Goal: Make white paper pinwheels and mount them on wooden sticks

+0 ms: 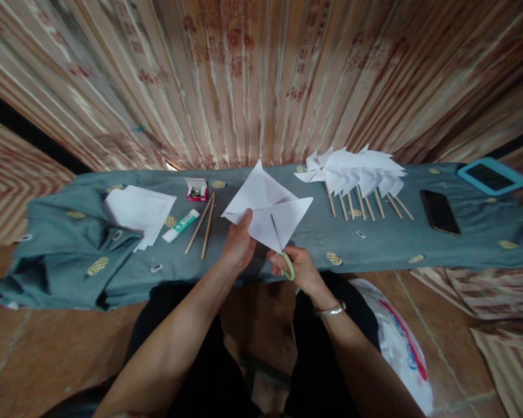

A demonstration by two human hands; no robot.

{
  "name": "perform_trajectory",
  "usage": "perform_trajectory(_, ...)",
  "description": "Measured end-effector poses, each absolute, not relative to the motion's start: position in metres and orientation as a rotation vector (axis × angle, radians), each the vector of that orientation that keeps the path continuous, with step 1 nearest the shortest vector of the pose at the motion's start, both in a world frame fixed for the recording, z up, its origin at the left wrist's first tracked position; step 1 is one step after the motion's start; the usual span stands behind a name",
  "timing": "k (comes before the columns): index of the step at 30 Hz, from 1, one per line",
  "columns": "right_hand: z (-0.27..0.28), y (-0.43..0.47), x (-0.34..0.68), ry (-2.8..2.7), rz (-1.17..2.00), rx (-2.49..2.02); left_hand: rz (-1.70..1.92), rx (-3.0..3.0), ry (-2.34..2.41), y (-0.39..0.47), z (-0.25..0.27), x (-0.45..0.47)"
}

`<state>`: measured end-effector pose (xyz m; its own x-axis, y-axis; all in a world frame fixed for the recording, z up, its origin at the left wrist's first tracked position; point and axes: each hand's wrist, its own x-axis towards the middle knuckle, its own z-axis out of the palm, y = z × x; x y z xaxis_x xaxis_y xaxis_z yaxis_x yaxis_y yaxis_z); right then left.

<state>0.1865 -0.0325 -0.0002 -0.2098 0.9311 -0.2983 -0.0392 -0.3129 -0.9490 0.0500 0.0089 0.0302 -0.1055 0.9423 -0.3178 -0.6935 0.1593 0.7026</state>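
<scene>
My left hand (pixel 240 241) pinches a white square sheet of paper (pixel 261 194) near its lower left edge, thumb on top. The sheet is turned corner-up, with a slit running across it. In my right hand (pixel 298 264) is a pair of scissors (pixel 287 267) with pale green handles. One blade lies over the paper's lower corner, pointing toward its middle; the other blade is hidden beneath. To the right lies a row of white paper pinwheels (pixel 361 171) on wooden sticks, overlapping one another.
On the grey-green cloth (pixel 396 247) at left are a stack of white paper (pixel 142 209), a glue tube (pixel 181 225), two wooden sticks (pixel 208 226) and a small red box (pixel 196 190) of metal pieces. A phone (pixel 440 212) and a blue-framed tablet (pixel 491 176) lie at right. A curtain (pixel 253 75) hangs behind.
</scene>
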Motion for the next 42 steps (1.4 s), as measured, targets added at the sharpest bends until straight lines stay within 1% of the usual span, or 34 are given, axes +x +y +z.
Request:
perform_trajectory(16, -0.001, -0.032, 0.186, -1.177, 1.596, -1.283, 1.422, 0.378, 0.887, 0.008, 0.027, 0.049)
perform_trajectory(23, -0.001, -0.036, 0.190, -1.247, 1.696, -1.336, 1.428, 0.320, 0.897, 0.013, 0.031, 0.045)
perform_trajectory(25, -0.002, -0.041, 0.197, -1.338, 1.676, -1.382, 1.459, 0.312, 0.888, 0.016, 0.034, 0.041)
perform_trajectory(27, -0.003, -0.046, 0.207, -1.544, 1.527, -1.447, 1.504, 0.319, 0.877, 0.019, 0.036, 0.035)
perform_trajectory(30, -0.003, -0.055, 0.225, -1.902, 1.041, -1.613, 1.546, 0.308, 0.888, 0.021, 0.034, 0.029)
perform_trajectory(33, -0.001, -0.061, 0.244, -2.042, 0.637, -1.794, 1.513, 0.265, 0.945, 0.020, 0.027, 0.029)
perform_trajectory(37, 0.005, -0.065, 0.260, -2.130, 0.397, -1.999, 1.391, 0.231, 1.081, 0.015, 0.016, 0.035)
perform_trajectory(42, 0.020, -0.057, 0.266, -2.201, 0.252, -2.243, 1.273, 0.253, 1.079, 0.007, 0.010, 0.036)
